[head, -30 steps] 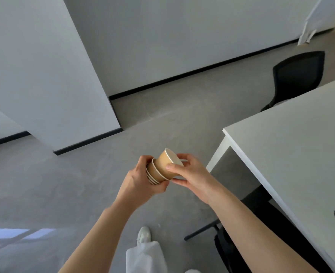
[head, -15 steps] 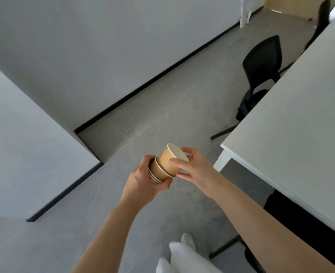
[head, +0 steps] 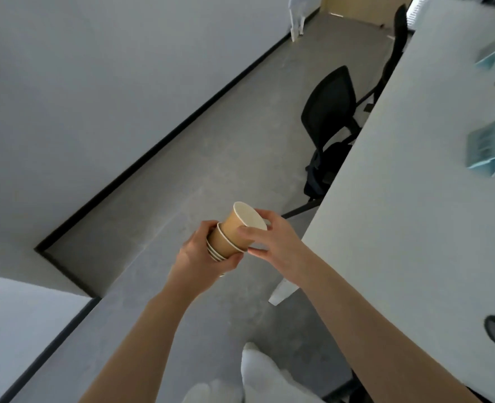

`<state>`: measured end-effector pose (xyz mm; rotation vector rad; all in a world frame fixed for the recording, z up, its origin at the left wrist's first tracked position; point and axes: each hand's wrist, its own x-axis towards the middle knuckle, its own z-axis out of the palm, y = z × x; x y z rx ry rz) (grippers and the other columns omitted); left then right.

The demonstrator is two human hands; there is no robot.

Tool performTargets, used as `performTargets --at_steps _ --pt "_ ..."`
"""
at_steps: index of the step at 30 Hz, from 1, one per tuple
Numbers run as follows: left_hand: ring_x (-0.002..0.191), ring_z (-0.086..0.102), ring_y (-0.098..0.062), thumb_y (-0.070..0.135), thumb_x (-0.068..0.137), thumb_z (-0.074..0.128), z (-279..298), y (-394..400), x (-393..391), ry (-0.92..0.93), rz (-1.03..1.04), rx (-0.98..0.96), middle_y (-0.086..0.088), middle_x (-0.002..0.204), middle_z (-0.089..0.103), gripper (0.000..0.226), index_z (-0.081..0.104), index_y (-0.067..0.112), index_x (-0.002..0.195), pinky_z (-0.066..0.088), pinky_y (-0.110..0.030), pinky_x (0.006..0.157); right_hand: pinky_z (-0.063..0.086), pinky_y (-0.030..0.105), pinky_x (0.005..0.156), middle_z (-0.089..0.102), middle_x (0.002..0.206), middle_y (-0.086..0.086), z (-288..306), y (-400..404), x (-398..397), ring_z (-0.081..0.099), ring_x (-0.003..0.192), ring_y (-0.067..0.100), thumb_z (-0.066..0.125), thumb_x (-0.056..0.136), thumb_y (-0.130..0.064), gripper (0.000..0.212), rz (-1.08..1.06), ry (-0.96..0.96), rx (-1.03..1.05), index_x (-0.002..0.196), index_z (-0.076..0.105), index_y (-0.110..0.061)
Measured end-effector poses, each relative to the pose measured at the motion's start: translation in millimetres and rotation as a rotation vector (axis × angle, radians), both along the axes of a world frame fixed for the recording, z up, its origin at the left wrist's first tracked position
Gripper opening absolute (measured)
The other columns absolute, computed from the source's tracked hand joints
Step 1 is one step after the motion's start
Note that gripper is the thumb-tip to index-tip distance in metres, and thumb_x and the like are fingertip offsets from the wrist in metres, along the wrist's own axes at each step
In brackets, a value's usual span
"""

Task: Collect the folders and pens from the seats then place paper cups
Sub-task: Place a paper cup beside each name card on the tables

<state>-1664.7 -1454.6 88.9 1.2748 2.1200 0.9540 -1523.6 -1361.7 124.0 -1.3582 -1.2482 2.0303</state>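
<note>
Left hand wrapped round base of nested stack of brown paper cups, fingers clamped on it. Right hand pinches top cup near rim, thumb one side, fingers other; top cup partly out of stack, white inside facing up-right. Stack tilted, held in air over grey floor, just off white table corner. Two bluish items on table toward far edge, blurred. Black chair at table's left edge.
</note>
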Motion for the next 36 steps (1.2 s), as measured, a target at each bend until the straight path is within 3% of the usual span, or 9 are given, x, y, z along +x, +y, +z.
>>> performTargets --at_steps 6,10,12,16,21,23,29,33,36 --pt "0.082 0.063 -0.011 0.034 0.064 0.087 0.9 92.8 -25.8 -0.017 -0.12 -0.008 0.009 0.097 0.065 0.064 0.053 0.023 0.117 0.05 -0.017 0.065 0.056 0.037 0.091 0.05 0.131 0.002 -9.4 78.5 -20.8 0.055 0.118 0.022 0.076 0.081 -0.019 0.065 -0.14 0.006 -0.008 0.136 0.043 -0.021" --pt "0.086 0.064 -0.007 0.038 0.064 0.086 -4.6 161.4 -57.4 -0.057 -0.229 -0.036 0.014 0.098 0.064 0.064 0.05 0.029 0.117 0.055 -0.029 0.072 0.056 0.042 0.091 0.059 0.125 0.002 -16.1 133.6 -39.4 0.06 0.113 0.02 0.077 0.079 -0.024 0.056 -0.223 0.005 0.009 0.13 0.052 -0.019" --pt "0.088 0.064 -0.005 0.039 0.063 0.086 -8.3 194.9 -74.6 -0.068 -0.287 -0.037 0.016 0.099 0.064 0.065 0.05 0.03 0.117 0.055 -0.03 0.074 0.056 0.046 0.092 0.059 0.124 0.004 -17.5 161.1 -49.2 0.06 0.114 0.023 0.079 0.076 -0.026 0.058 -0.288 -0.012 0.01 0.128 0.053 -0.019" --pt "0.087 0.063 -0.002 0.046 0.065 0.083 -8.7 261.5 -106.2 -0.06 -0.418 -0.06 0.016 0.101 0.064 0.061 0.052 0.034 0.115 0.056 -0.028 0.073 0.056 0.039 0.09 0.055 0.126 0.008 -11.5 212.8 -65.8 0.058 0.114 0.026 0.075 0.082 -0.02 0.057 -0.47 0.033 -0.003 0.132 0.049 -0.013" --pt "0.09 0.062 -0.005 0.047 0.065 0.082 -7.6 337.6 -124.3 -0.096 -0.544 -0.083 0.018 0.102 0.063 0.059 0.052 0.036 0.115 0.055 -0.023 0.068 0.054 0.04 0.094 0.059 0.126 0.007 -13.0 262.9 -61.1 0.06 0.111 0.022 0.07 0.087 -0.02 0.051 -0.852 0.128 -0.035 0.133 0.051 -0.011" --pt "0.091 0.061 -0.004 0.048 0.066 0.082 -5.3 362.4 -121.3 -0.113 -0.587 -0.085 0.018 0.102 0.062 0.059 0.052 0.037 0.115 0.053 -0.019 0.066 0.055 0.038 0.09 0.058 0.127 0.007 -18.9 274.4 -50.8 0.059 0.114 0.023 0.071 0.086 -0.021 0.052 -0.938 0.091 -0.029 0.133 0.05 -0.012" --pt "0.088 0.064 -0.006 0.045 0.068 0.083 2.6 442.7 -85.7 -0.175 -0.742 -0.114 0.015 0.099 0.065 0.054 0.053 0.037 0.112 0.058 -0.029 0.071 0.056 0.035 0.083 0.054 0.119 0.0 -39.4 314.5 -3.2 0.057 0.111 0.021 0.075 0.08 -0.016 0.053 -1.088 -0.053 0.004 0.125 0.048 -0.022" --pt "0.083 0.061 0.007 0.035 0.071 0.084 9.9 503.4 -42.7 -0.163 -0.808 -0.1 0.016 0.094 0.065 0.046 0.053 0.038 0.104 0.048 -0.01 0.062 0.054 0.043 0.091 0.052 0.113 -0.003 -60.6 361.5 47.9 0.055 0.107 0.02 0.081 0.071 -0.022 0.064 -1.182 -0.204 0.023 0.124 0.044 -0.021" --pt "0.084 0.058 0.013 0.035 0.071 0.084 14.9 549.3 -9.2 -0.15 -0.841 -0.092 0.018 0.093 0.064 0.047 0.052 0.039 0.105 0.045 -0.004 0.061 0.048 0.043 0.095 0.048 0.122 0.003 -77.4 403.4 91.4 0.052 0.112 0.025 0.082 0.068 -0.027 0.08 -1.198 -0.4 0.041 0.132 0.035 -0.018"
